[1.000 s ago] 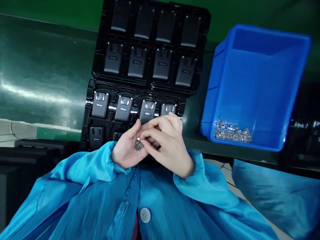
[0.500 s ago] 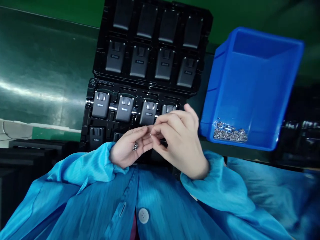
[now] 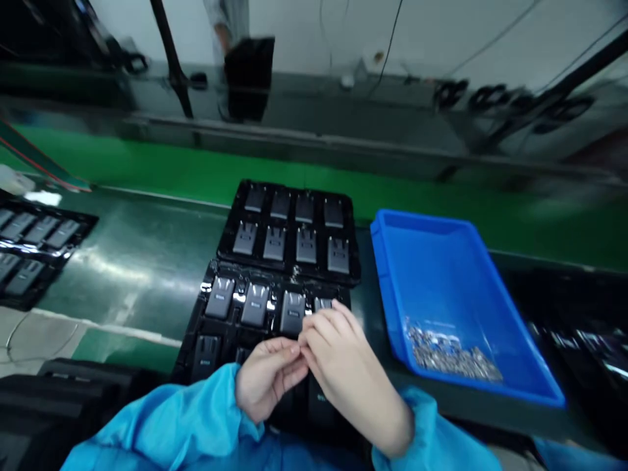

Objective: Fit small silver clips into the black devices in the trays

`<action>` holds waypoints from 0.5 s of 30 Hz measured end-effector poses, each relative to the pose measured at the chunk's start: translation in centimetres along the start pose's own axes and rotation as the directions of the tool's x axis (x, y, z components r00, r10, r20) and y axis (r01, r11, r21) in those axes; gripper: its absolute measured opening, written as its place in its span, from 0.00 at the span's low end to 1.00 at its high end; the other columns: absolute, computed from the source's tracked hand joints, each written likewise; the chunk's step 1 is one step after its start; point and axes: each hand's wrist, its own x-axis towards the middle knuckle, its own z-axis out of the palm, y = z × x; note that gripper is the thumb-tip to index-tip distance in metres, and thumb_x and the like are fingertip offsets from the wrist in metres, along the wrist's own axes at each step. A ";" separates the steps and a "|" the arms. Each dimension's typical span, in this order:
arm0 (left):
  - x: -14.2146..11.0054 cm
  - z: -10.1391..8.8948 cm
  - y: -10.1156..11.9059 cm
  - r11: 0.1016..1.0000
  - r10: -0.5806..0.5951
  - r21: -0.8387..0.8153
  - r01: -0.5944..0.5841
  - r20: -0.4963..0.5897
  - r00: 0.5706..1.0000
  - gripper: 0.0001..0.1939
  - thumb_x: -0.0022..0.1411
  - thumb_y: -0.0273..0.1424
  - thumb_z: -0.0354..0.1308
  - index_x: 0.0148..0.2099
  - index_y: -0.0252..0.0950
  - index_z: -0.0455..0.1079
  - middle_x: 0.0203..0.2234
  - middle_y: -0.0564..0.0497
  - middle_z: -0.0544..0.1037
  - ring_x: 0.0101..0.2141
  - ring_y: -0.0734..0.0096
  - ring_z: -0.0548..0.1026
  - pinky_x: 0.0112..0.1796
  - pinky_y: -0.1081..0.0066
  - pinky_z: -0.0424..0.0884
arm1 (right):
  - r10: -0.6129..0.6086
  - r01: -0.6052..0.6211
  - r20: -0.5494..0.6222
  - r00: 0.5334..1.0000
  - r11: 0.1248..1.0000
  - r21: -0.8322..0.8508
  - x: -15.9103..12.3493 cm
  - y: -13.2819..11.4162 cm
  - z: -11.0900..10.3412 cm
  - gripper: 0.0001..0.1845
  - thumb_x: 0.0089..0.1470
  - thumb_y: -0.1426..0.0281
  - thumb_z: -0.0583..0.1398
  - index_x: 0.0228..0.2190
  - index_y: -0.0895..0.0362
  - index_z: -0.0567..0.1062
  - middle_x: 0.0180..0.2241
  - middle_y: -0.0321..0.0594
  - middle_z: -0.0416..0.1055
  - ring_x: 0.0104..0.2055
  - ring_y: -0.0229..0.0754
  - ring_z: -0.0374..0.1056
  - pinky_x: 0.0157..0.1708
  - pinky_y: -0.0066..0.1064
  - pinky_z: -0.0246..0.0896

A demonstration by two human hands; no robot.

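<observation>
My left hand [image 3: 267, 383] is curled low in the view, palm turned inward, over the near black tray [image 3: 193, 340] of grey plug adapters [image 3: 255, 304]. The small metal parts it cupped earlier are hidden now. My right hand [image 3: 343, 366] meets it fingertip to fingertip, its thumb and fingers pinched together; the motion blur hides what is in the pinch. Blue sleeves cover both wrists. A second black tray [image 3: 354, 226] of adapters lies just beyond the first.
A blue bin [image 3: 441, 281] stands to the right with a heap of small metal parts [image 3: 451, 356] in its near corner. Another adapter tray [image 3: 29, 242] lies far left, and black trays [image 3: 73, 392] are stacked at bottom left. Beyond runs a green belt [image 3: 147, 170]; a person [image 3: 226, 26] stands behind it.
My head has tipped up, so the belt and the far side of the line came into view. My hands stay joined at the fingertips, and the left palm has turned to hide the metal parts.
</observation>
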 end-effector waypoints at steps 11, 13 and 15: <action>0.3 0.4 0.0 0.991 0.122 -0.042 -0.127 -0.103 0.987 0.07 0.62 0.20 0.60 0.31 0.30 0.76 0.29 0.47 0.82 0.31 0.75 0.81 0.37 0.77 0.77 | 0.097 -0.053 -0.159 0.982 0.964 0.260 -0.3 -0.5 2.5 0.09 0.59 0.79 0.54 0.31 0.55 0.71 0.37 0.39 0.68 0.41 0.44 0.64 0.42 0.39 0.64; 0.3 0.4 0.0 0.991 0.132 -0.029 -0.134 -0.073 0.989 0.08 0.62 0.19 0.60 0.31 0.30 0.76 0.30 0.47 0.82 0.31 0.75 0.81 0.37 0.77 0.77 | 0.111 -0.067 -0.150 0.982 0.960 0.272 -0.4 -0.5 2.6 0.09 0.59 0.80 0.55 0.31 0.55 0.70 0.37 0.39 0.68 0.41 0.44 0.63 0.42 0.39 0.63; 0.3 0.3 0.0 0.992 0.123 0.002 -0.123 -0.040 0.992 0.07 0.62 0.20 0.60 0.33 0.30 0.77 0.31 0.47 0.82 0.32 0.75 0.81 0.38 0.77 0.77 | 0.132 -0.092 -0.128 0.983 0.956 0.280 -0.5 -0.4 2.4 0.08 0.57 0.81 0.56 0.31 0.55 0.69 0.37 0.39 0.68 0.42 0.44 0.62 0.44 0.40 0.61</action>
